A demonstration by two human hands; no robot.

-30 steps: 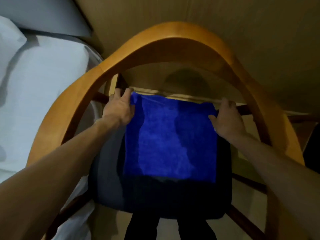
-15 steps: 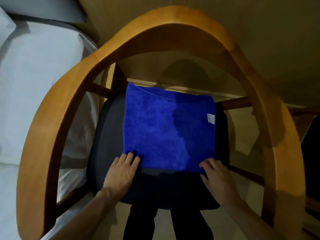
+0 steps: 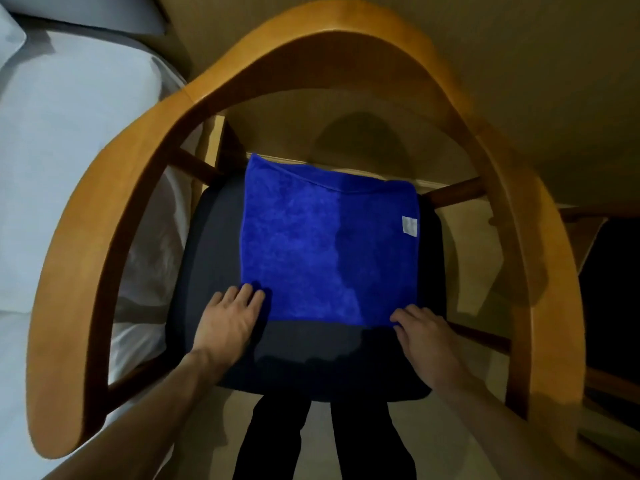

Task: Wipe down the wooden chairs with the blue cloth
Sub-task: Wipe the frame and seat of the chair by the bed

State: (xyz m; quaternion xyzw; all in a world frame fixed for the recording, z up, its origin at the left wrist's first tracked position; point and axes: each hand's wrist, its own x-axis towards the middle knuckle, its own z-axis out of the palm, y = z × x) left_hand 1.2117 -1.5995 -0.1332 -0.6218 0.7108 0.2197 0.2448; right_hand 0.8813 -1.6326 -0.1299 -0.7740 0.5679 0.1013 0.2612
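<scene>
On the dark seat (image 3: 214, 258) of the wooden chair (image 3: 104, 216) the blue cloth (image 3: 311, 244) lies flat. The left hand (image 3: 228, 323) at seven o'clock and right hand (image 3: 424, 336) at five rest flat-fingered on its near corners, gripping nothing. It looks ready for folding; next, pinch those corners.

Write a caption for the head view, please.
Both hands, left hand and right hand, touch the square blue cloth spread on the curved wooden chair.

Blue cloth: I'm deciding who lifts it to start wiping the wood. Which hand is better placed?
Probably the right hand: its fingertips curl at the blue cloth's near corner, while the left hand lies flat.
</scene>
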